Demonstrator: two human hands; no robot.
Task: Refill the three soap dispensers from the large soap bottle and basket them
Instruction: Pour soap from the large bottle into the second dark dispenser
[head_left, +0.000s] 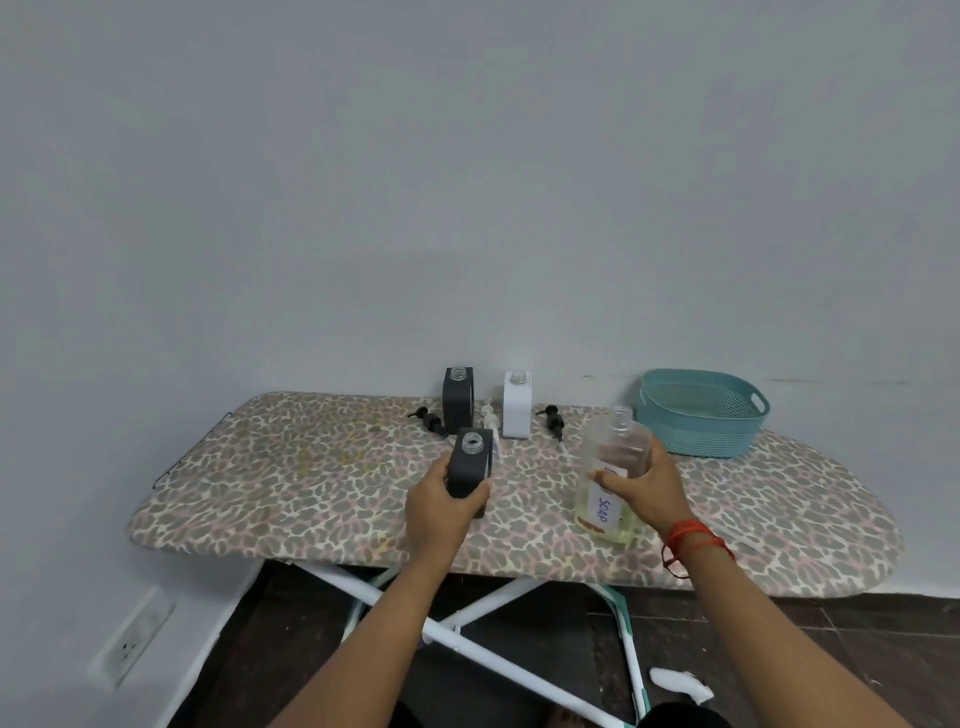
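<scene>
Left hand: fingers and thumb wrapped round a dark grey square soap dispenser with an open neck, at the middle of the leopard-print ironing board.
Right hand: curled round the clear large soap bottle labelled "SOAP", which is uncapped and near the board's front edge.
Back row: a second dark grey dispenser and a white square dispenser, both uncapped and upright by the wall.
Pumps: a black pump, a white pump and another black pump lie loose beside them.
Basket: a teal plastic basket at the right rear.

Left rear dispenser beside right rear dispenser; front dispenser left of soap bottle; basket rear right.
</scene>
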